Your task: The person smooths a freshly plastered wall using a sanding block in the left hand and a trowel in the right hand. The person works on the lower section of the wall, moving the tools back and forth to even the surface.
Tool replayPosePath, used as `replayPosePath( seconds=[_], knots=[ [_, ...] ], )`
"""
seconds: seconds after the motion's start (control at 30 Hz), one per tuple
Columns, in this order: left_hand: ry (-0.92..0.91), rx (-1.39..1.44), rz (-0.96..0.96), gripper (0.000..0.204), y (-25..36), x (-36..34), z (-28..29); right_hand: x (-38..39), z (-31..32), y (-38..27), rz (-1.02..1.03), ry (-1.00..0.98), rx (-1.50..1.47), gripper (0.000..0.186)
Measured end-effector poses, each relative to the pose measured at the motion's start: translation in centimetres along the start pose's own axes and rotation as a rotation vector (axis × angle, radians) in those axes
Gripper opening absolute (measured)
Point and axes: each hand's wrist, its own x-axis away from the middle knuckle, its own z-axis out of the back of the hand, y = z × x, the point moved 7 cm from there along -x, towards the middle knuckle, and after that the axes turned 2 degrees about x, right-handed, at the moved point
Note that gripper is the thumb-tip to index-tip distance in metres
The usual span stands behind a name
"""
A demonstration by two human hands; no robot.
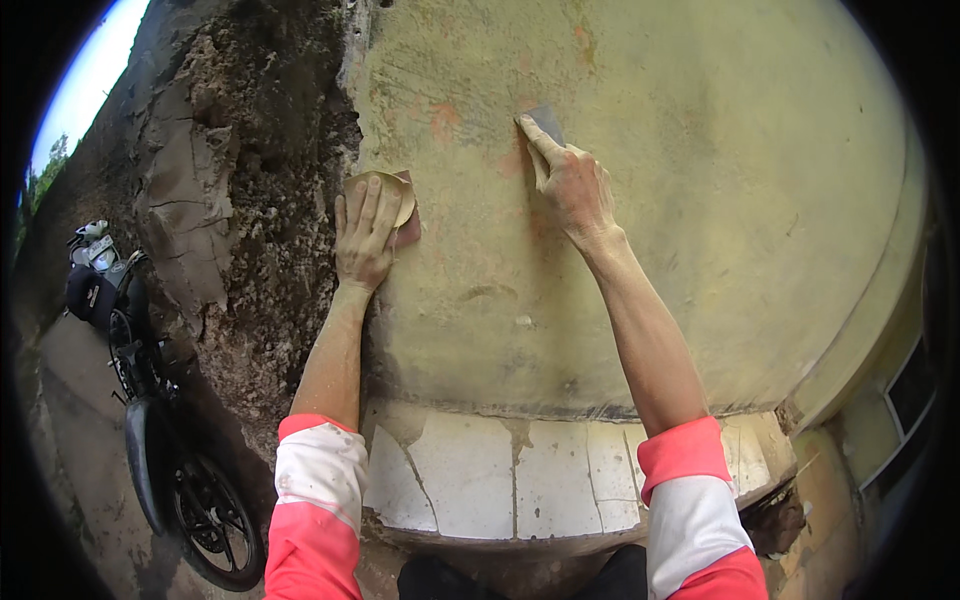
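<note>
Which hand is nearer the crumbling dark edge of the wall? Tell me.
Left. The left hand presses a sanding pad right beside the crumbling dark edge; the right hand works a scraper farther out on the yellow wall.

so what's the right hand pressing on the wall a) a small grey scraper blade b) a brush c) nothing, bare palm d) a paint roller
a, the right hand presses a small grey scraper blade flat to the yellowish wall under its index finger.
</note>
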Motion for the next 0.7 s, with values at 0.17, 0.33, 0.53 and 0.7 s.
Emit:
replayPosePath(
  seconds=[0.17, 0.33, 0.53, 0.7],
  knots=[
    [0.038, 0.038, 0.0, 0.058, 0.0, 0.0, 0.3, 3.2, 0.1, 1.4, -0.063, -0.107, 0.012, 0.044],
    [0.025, 0.025, 0.0, 0.058, 0.0, -0.1, 0.2, 1.9, -0.1, 0.0, -0.026, -0.072, 0.016, 0.045],
    [0.05, 0.037, -0.013, 0.057, 0.1, -0.4, 0.3, -2.7, 1.9, -0.8, -0.04, 0.056, -0.037, 0.042],
    [0.035, 0.036, -0.003, 0.057, 0.0, -0.2, 0.3, -0.8, 1.7, 0.3, -0.078, 0.029, -0.04, 0.04]
  ],
)
